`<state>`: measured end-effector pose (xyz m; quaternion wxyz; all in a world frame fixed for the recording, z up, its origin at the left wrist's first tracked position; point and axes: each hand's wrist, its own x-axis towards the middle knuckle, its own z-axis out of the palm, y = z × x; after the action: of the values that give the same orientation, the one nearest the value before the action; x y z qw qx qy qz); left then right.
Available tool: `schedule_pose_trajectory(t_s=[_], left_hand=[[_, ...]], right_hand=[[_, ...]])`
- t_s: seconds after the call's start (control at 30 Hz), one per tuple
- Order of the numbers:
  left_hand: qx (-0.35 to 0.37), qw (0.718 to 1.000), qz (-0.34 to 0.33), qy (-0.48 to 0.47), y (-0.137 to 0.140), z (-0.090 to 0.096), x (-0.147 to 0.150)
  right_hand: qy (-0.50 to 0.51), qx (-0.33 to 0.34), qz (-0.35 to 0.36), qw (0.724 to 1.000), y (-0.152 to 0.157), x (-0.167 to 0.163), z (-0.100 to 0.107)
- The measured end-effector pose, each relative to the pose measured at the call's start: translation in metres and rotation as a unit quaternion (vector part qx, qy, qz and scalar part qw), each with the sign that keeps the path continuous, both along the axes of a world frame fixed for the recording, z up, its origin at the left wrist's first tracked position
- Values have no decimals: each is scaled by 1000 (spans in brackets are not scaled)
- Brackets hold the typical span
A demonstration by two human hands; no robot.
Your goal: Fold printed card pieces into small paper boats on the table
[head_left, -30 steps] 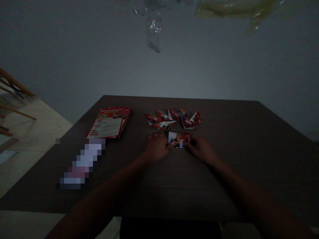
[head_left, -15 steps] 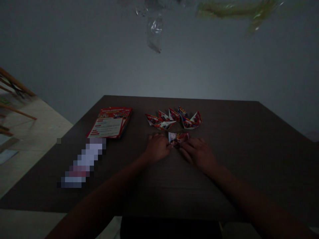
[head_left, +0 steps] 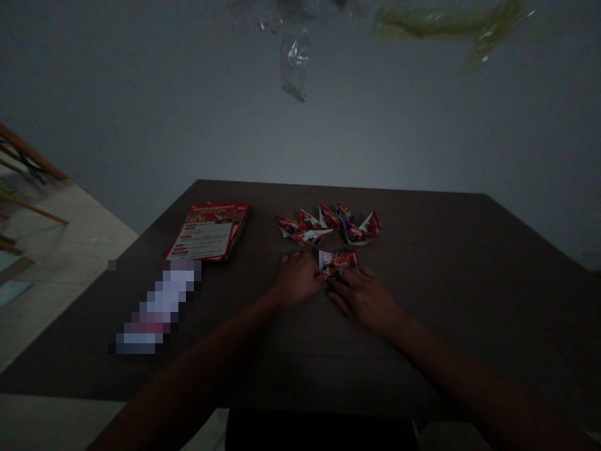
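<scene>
While the left hand [head_left: 300, 279] meets the left end of the paper [head_left: 336, 259] and the right hand [head_left: 370, 302] lies over its near edge, I cannot tell whether the fingers pinch or press. The paper, between them, is probably light and easily creased, best held by its edges. Lettering on it, on the folded shapes [head_left: 359, 235] beyond the fingers and on the leaflets [head_left: 201, 240] left of them is unreadable.

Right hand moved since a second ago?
Yes: the right hand has shifted left and slightly toward the person, judged against the folded paper boats.
</scene>
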<state>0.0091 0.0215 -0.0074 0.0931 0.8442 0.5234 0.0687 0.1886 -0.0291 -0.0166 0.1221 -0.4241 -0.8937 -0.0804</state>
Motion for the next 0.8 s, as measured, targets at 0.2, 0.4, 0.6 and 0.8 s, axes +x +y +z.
schedule_pose_trajectory(t_s=[0.2,0.4,0.6,0.8], left_hand=[[-11,1000,-5,-4,0,1,-1],[-23,1000,1,-6,1,1,-3],[-22,1000,-4,-7,2,-2,-7],[-19,1000,-5,-8,2,-2,-7]], right_hand=[[13,0,-9,1000,-1,5,-1],[16,-3,-36,999,-4,16,-1],[1,-3,-86,996,-7,28,0],[-11,9,-125,992,-5,34,3]])
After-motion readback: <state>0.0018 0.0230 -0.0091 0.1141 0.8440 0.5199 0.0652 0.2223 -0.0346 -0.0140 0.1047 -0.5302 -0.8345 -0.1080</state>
